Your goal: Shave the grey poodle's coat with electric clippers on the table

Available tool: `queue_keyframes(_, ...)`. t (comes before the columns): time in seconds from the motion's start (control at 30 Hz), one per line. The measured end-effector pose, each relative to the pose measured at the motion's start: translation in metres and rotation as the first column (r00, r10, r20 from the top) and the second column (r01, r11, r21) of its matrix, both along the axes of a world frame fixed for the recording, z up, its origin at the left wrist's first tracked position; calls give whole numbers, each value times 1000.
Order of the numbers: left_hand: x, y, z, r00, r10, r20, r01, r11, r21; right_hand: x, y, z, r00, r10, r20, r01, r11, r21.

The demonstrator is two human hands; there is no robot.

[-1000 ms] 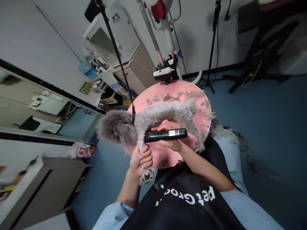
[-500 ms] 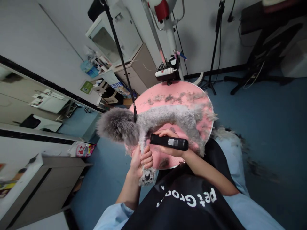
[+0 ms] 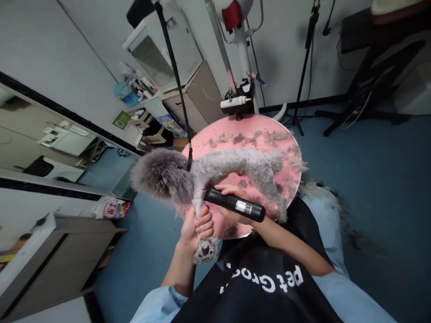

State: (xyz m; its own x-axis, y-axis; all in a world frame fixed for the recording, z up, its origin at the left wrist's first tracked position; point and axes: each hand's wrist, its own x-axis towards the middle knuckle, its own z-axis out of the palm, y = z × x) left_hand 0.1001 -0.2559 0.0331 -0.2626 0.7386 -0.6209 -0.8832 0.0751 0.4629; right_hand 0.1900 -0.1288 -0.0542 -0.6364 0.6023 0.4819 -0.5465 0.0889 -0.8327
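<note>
A grey dog (image 3: 229,162) with a fluffy head and short-clipped body stands on a round pink grooming table (image 3: 215,130). My left hand (image 3: 198,224) is wrapped round one of its front legs, and the paw (image 3: 206,251) sticks out below my fist, pads showing. In my right hand (image 3: 235,202) is a black hair clipper (image 3: 235,204), its head end close to the upper part of that leg, by the chest. Whether the blade touches the coat cannot be made out. A black grooming loop (image 3: 189,161) runs up from the dog's neck.
Loose fur tufts (image 3: 242,138) lie across the table's far side, with more on my lap and the floor. A white bottle (image 3: 234,102) sits in a holder at the far edge. A mirror (image 3: 67,134) and a cabinet (image 3: 77,251) stand left.
The clipper has shifted slightly left and tilted, its head now nearer the held leg. My left hand keeps its grip on the leg. The camera view has moved a little.
</note>
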Motion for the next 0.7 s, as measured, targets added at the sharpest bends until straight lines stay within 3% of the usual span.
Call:
queue_keyframes(0.1,-1,-2,1,1000,5,11,-5,1000,-3,-4,0,2,997,82,7,-83,996,34)
queue_keyframes(0.23,-2,-5,3,999,21,24,-21,1000,-7,-3,-4,2,1000,-20,20,18,998,67)
queue_keyframes(0.4,-5,-8,7,1000,-5,24,5,1000,-10,-13,-5,2,998,58,-7,-55,972,230)
queue_keyframes(0.57,-5,-8,8,1000,2,20,-1,1000,-26,-16,-18,-6,993,-101,63,67,914,401)
queue_keyframes(0.7,-5,-12,7,1000,25,18,-25,999,-25,-6,-24,-14,982,-172,82,131,923,362)
